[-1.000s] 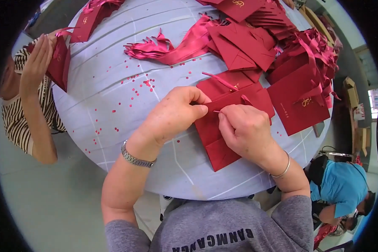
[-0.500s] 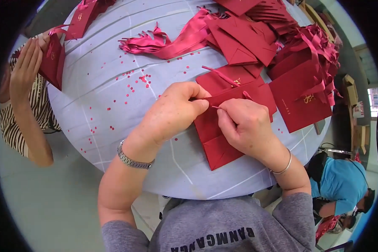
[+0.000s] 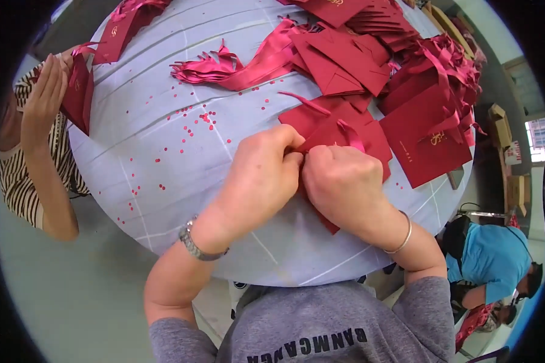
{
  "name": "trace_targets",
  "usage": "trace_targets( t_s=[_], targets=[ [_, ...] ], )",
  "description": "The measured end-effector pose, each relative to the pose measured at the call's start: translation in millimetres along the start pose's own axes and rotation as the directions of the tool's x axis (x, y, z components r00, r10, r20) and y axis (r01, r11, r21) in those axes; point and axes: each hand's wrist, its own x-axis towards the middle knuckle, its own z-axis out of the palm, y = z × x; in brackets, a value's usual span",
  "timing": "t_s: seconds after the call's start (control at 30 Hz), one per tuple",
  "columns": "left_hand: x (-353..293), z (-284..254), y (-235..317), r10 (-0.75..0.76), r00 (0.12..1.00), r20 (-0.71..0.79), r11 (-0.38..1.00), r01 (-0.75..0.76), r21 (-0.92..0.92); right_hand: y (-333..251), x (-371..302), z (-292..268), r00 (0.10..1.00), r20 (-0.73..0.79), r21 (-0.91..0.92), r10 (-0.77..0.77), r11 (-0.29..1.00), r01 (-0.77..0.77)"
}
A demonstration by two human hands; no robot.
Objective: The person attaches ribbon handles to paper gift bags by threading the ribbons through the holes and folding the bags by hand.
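Observation:
Between my hands is a dark red paper bag, tilted on the table, its lower part mostly covered by my right hand. My left hand is closed, thumb and fingers pinching the bag's top edge. Pressed up against it, my right hand is a closed fist at the same edge; the ribbon end between its fingers is hidden now. A pink ribbon loop rises from the bag just beyond my right hand. Another ribbon strip lies across the red paper behind it.
Flat red bags lie stacked beyond my hands. Finished-looking bags with ribbon handles stand at the right. A bundle of pink ribbons and scattered red paper dots lie on the pale tablecloth. At left, another person's hand holds a red bag.
My right hand has moved left and up against my left hand, covering the ribbon end it pinched. The bag has turned and shifted slightly, its lower part now more hidden.

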Motion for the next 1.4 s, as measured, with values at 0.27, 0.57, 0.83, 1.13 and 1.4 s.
trace_targets(
  t_s=[0.27,0.57,0.83,1.13,1.4],
  targets=[
    [14,-25,-2,-0.054,0.992,0.117,0.946,0.088,-0.313,7,5,-9,0.997,-0.013,-0.047,-0.081,0.996,0.080],
    [12,-34,8,-0.124,0.905,0.407,0.895,0.279,-0.349,9,-5,-16,0.998,0.003,0.119,-0.059,0.991,0.058],
    [18,-22,-2,0.045,0.923,0.383,0.999,-0.052,0.008,15,-15,-9,0.997,-0.056,0.152,-0.054,0.986,0.062],
    [19,-20,-2,0.249,0.919,0.307,0.941,-0.304,0.148,31,-6,-39,0.969,0.129,0.118,-0.211,0.973,0.197],
    [21,-27,-10,0.320,0.927,0.195,0.926,-0.349,0.141,82,-9,-36,0.939,0.131,0.585,0.319,0.740,-0.333]
  ],
)
